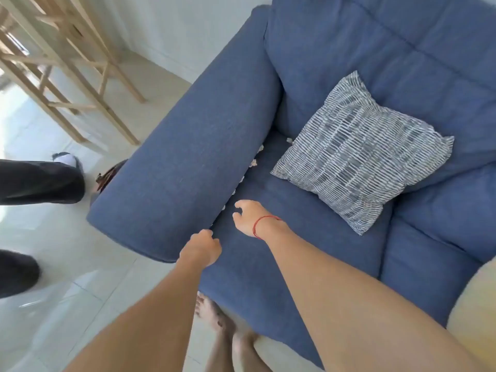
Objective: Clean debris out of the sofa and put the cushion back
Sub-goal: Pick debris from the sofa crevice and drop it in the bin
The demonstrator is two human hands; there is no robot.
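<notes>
A blue fabric sofa [335, 57] fills the right of the head view. A grey-and-white striped cushion [359, 154] lies tilted on the seat cushion [308, 237], against the backrest. Small pale bits of debris [253, 162] sit along the gap between the seat and the left armrest [188, 162]. My left hand [201, 247] is curled at the front end of that gap, fingers closed, and I cannot see anything in it. My right hand [251, 217], with a red string on the wrist, hovers just above the seat near the gap, fingers loosely apart.
Pale wooden stool legs [80, 76] stand at the upper left on a glossy tiled floor [67, 264]. Another person's dark trouser leg [40, 182] and dark shoe [16, 273] are at the left edge. My bare feet [214, 315] stand before the sofa front.
</notes>
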